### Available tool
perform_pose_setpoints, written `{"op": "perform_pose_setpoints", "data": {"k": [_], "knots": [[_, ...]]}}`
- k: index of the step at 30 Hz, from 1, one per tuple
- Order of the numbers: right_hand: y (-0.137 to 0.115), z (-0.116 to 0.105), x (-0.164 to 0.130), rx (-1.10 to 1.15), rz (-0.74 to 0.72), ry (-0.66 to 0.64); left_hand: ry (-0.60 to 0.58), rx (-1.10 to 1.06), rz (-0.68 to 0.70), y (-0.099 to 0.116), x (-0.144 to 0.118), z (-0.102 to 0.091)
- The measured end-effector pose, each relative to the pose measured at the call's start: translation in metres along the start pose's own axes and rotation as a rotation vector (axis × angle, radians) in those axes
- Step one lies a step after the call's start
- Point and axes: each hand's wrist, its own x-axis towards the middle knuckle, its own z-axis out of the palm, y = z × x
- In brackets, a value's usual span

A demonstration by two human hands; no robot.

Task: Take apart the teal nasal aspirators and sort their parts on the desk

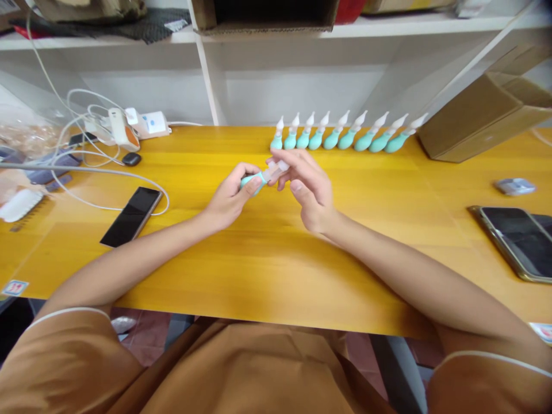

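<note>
My left hand (230, 192) grips the teal bulb (252, 181) of a small squeeze bulb with a clear nozzle. My right hand (308, 190) pinches that translucent nozzle tip (276, 170) between thumb and fingers, so both hands hold the one piece just above the yellow wooden table (267, 259). Behind my hands, a row of several finished teal bulbs with white tips (345, 137) stands upright along the back of the table.
A dark phone (131, 215) lies left of my hands amid white cables (92, 172) and a power strip (146, 123). Another phone (517, 241) lies at the right edge, a small grey object (515, 186) beyond it. A cardboard box (478, 118) sits back right. White shelving rises behind.
</note>
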Motion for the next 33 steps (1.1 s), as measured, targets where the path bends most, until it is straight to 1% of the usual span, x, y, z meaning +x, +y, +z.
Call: {"op": "perform_pose_setpoints", "data": {"k": [5,10,14,17,21,23,30,33], "knots": [[0.009,0.002,-0.006,-0.052,-0.075,-0.007,0.02,0.111,0.047,-0.002,-0.002,0.001],[0.01,0.0,-0.008,-0.187,-0.184,-0.015,0.044,0.238,0.117,0.001,-0.005,-0.002],[0.007,-0.001,-0.01,-0.33,-0.195,-0.061,0.073,0.312,0.152,0.004,-0.007,-0.002],[0.008,-0.001,-0.011,-0.378,-0.215,-0.078,0.078,0.373,0.17,0.002,-0.008,-0.002],[0.012,0.0,-0.01,-0.37,-0.287,-0.069,0.055,0.441,0.19,-0.003,-0.008,-0.003],[0.013,0.0,-0.009,-0.357,-0.3,-0.068,0.035,0.459,0.195,-0.005,-0.007,-0.003],[0.014,-0.001,-0.01,-0.313,-0.279,-0.048,-0.013,0.494,0.251,-0.005,-0.007,-0.004],[0.014,0.001,-0.012,-0.314,-0.272,-0.036,-0.008,0.523,0.266,-0.004,-0.007,-0.004]]}}
